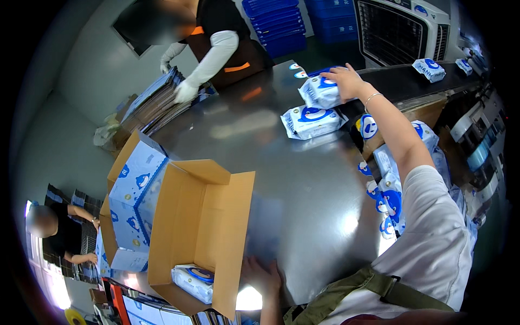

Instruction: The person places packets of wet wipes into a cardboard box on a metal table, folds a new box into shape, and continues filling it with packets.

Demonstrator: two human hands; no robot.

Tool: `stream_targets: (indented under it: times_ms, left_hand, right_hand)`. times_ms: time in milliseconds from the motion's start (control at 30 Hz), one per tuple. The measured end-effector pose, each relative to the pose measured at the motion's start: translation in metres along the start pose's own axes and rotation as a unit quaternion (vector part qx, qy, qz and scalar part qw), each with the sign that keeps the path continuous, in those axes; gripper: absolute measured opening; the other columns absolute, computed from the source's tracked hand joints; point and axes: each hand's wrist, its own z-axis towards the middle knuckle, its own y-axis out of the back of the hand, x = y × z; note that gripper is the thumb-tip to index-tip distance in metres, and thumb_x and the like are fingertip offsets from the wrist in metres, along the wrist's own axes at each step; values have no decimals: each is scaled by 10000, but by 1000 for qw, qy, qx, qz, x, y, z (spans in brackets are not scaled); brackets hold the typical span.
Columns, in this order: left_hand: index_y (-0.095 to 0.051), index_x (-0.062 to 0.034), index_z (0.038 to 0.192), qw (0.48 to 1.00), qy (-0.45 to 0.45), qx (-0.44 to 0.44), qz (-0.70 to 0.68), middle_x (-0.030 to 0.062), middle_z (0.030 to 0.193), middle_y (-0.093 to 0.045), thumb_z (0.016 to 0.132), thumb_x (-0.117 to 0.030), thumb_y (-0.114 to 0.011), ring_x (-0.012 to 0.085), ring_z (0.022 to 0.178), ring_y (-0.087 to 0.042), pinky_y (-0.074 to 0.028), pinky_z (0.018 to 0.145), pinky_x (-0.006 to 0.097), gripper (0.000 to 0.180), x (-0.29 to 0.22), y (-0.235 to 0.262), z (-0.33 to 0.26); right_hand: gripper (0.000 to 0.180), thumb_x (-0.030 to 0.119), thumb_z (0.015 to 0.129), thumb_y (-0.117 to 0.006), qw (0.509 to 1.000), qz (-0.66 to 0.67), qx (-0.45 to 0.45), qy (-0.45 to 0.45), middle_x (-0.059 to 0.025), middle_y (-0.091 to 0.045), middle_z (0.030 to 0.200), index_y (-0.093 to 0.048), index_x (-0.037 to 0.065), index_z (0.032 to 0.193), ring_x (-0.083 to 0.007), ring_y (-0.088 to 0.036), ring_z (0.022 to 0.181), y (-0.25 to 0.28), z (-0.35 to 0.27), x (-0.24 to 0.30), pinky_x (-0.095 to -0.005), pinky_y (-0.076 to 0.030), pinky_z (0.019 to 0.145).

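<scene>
My right hand (346,81) reaches far across the shiny metal table (303,179) and grips a white and blue soft pack (320,92). A second like pack (310,121) lies just in front of it. My left hand (262,276) rests on the table at the near edge, touching the flap of an open brown carton (208,216). One white and blue pack (194,281) lies inside that carton at its near end.
A blue and white printed carton (135,200) stands left of the brown one. A gloved person (216,54) across the table handles a stack of flat cartons (157,100). More packs ride a black conveyor (411,78) at right. Several packs (387,189) pile below my right arm.
</scene>
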Motion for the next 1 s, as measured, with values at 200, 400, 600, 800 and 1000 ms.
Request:
stream_targets:
  times_ms: [200,400,600,800,1000]
  left_hand:
    - [-478,45,1248,1000,13,12,-23,268,1359,-378,805,-328,-638,421,1250,-339,-212,1059,543,601,-7,7,3]
    - [-492,46,1236,998,-28,-47,-20,265,1337,-423,796,-267,-658,436,1255,-367,-266,1061,518,565,11,-1,-1]
    - [-487,40,1241,988,-73,-7,-138,281,1350,-414,795,-283,-669,436,1278,-353,-232,1076,540,580,16,0,-55]
    - [-473,33,1268,970,-43,-4,-240,269,1355,-411,814,-244,-640,417,1289,-353,-211,1094,525,557,16,10,-94]
    - [-319,7,1408,936,-123,-77,-320,271,1454,-278,786,-265,-710,426,1339,-291,-238,1097,499,783,-40,46,-59]
  right_hand:
    - [966,182,481,-842,978,194,-18,78,-137,-479,1375,-466,211,1371,-316,-444,1283,-39,41,58,-432,-313,1104]
    - [806,113,453,-800,937,253,30,238,-158,-586,1206,-592,93,1232,-352,-526,1145,-7,-31,129,-386,-440,972]
    - [755,109,570,-754,944,183,-75,263,-189,-489,1309,-541,184,1290,-368,-471,1227,20,-281,182,-493,-379,1007]
    - [918,271,508,-839,935,159,-39,313,-137,-489,1287,-469,225,1347,-334,-441,1244,32,-354,227,-509,-313,1037]
    - [1073,430,454,-894,917,209,229,253,-197,-576,1224,-448,89,1369,-369,-539,1160,19,-199,250,-426,-454,927]
